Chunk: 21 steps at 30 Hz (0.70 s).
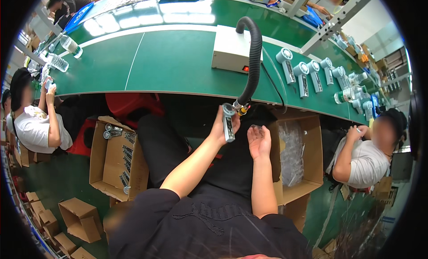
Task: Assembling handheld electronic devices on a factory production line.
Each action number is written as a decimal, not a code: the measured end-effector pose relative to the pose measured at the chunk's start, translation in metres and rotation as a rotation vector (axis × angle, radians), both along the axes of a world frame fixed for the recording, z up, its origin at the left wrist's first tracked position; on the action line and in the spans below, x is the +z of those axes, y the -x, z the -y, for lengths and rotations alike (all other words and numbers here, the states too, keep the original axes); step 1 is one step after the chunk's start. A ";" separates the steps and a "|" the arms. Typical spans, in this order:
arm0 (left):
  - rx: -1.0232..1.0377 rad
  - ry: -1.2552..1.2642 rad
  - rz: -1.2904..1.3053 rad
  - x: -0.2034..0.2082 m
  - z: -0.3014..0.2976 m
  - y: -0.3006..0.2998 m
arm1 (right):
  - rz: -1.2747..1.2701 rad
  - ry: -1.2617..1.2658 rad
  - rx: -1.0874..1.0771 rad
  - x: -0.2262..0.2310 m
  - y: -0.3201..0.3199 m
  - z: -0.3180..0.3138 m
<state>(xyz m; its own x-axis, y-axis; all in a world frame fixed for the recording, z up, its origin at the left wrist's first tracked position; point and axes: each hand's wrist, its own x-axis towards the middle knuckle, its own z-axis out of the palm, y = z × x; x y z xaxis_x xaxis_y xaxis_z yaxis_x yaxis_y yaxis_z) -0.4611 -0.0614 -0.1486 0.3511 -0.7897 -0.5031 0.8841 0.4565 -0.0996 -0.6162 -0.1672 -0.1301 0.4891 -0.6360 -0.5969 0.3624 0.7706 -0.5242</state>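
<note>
A grey round-headed handheld device (228,127) is held in the left hand (219,129), its fingers clamped around the body; the device is held above the lap, just in front of the table (174,58), with its round head uppermost, right beside the nozzle (243,108) of a black corrugated hose (255,54); the hose is joined to a white box-shaped machine (227,51) on the table, where a red switch is lit. The right hand (260,143) is turned palm up, with its fingers curled; a clear piece (256,127) is seen at their tips, but whether they are closed on it cannot be told. More grey devices (304,83) are stood at the table's right; others are laid in an open carton (113,163) at the left; clear plastic packaging (292,156) is contained in the right-hand cardboard box (315,147).
</note>
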 end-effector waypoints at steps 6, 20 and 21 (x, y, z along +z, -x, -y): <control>-0.232 -0.255 0.813 -0.022 -0.027 0.017 | -0.117 0.226 -0.118 -0.004 -0.011 0.009; 0.124 0.037 0.083 -0.023 0.015 -0.020 | -0.114 0.226 -0.111 -0.025 -0.030 0.020; 0.121 0.037 0.080 -0.021 0.018 -0.016 | -0.084 0.163 -0.123 -0.031 -0.034 0.023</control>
